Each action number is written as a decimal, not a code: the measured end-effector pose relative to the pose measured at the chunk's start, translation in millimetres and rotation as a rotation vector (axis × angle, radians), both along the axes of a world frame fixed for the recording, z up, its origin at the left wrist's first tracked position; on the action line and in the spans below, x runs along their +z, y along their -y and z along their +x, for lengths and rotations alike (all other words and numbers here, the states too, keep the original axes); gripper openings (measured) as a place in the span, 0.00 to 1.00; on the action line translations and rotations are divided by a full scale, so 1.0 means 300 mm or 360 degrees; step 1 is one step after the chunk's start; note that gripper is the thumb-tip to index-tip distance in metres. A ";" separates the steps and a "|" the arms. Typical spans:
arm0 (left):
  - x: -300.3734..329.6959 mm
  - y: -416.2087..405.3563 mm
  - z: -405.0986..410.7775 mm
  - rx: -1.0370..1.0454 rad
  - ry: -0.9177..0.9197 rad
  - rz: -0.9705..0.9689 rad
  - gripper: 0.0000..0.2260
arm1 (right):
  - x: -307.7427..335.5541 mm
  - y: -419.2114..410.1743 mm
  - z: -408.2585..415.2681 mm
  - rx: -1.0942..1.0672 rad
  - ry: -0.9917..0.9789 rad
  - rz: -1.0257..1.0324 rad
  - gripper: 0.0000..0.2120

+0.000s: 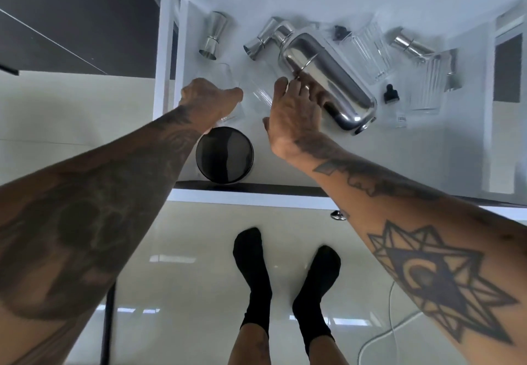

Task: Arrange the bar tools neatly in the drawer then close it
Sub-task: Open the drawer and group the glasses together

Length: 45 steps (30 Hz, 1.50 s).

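The drawer (285, 165) stands open across the upper half of the frame, its white floor strewn with bar tools. The sorting is in hand, and nothing is lined up yet.

The right hand (288, 119) reaches in at centre, its fingers (306, 90) spread and laid against the near side of the shaker (328, 79), which lies on its side, slanting from upper left to lower right. The fingers touch it but do not seem to have closed round it. The left hand (211, 99), left of centre, is curled over a clear glass (225, 79); whether it grips the glass I cannot tell.

Three jiggers lie apart: one (212, 39) at upper left, one (261, 40) touching the shaker's cap, one (410, 43) at upper right. Ribbed glasses (370, 50) and a dropper bottle (395, 107) lie to the right, a black lid (224, 155) near the front.

Next, I judge, the shaker needs a full grip so it can be turned square to the drawer wall. It is round, so it may roll into the glasses.
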<state>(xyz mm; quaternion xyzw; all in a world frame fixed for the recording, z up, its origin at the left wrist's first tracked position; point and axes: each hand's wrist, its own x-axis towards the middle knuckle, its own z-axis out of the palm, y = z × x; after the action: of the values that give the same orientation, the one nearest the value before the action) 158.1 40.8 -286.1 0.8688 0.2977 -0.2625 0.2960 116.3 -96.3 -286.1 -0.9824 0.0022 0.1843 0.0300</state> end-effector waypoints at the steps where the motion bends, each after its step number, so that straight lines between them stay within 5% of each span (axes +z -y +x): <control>1: 0.002 0.001 -0.003 0.0037 0.0024 -0.0017 0.19 | -0.006 -0.003 0.005 -0.0044 -0.0012 0.0023 0.44; 12: 0.181 0.010 -0.073 -0.0122 0.0526 0.0140 0.34 | 0.131 0.146 -0.071 -0.0131 0.0213 0.0566 0.28; 17: 0.341 0.095 -0.194 -0.0546 0.0786 0.0139 0.36 | 0.306 0.451 -0.223 -0.0251 0.0586 0.0898 0.27; 23: 0.357 0.416 -0.344 -0.0892 0.0861 -0.0127 0.26 | 0.401 0.824 -0.365 -0.0355 0.0509 0.0563 0.28; 28: 0.249 0.656 -0.362 -0.1216 0.0737 -0.0195 0.30 | 0.330 0.917 -0.366 -0.0326 0.0176 0.0459 0.26; 40: 0.155 0.842 -0.348 -0.1865 0.0497 0.0080 0.28 | 0.244 0.947 -0.316 -0.0197 -0.0195 0.0259 0.28; 45: 0.158 0.889 -0.368 -0.1884 0.0484 0.0148 0.30 | 0.243 0.942 -0.310 -0.0149 -0.0250 0.0267 0.31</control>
<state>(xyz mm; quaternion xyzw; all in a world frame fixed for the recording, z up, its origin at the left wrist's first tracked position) 47.8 -225.9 -238.7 0.9264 -0.2699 -0.2422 0.1010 23.2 -378.9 -213.2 -0.9578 0.0350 0.2585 0.1206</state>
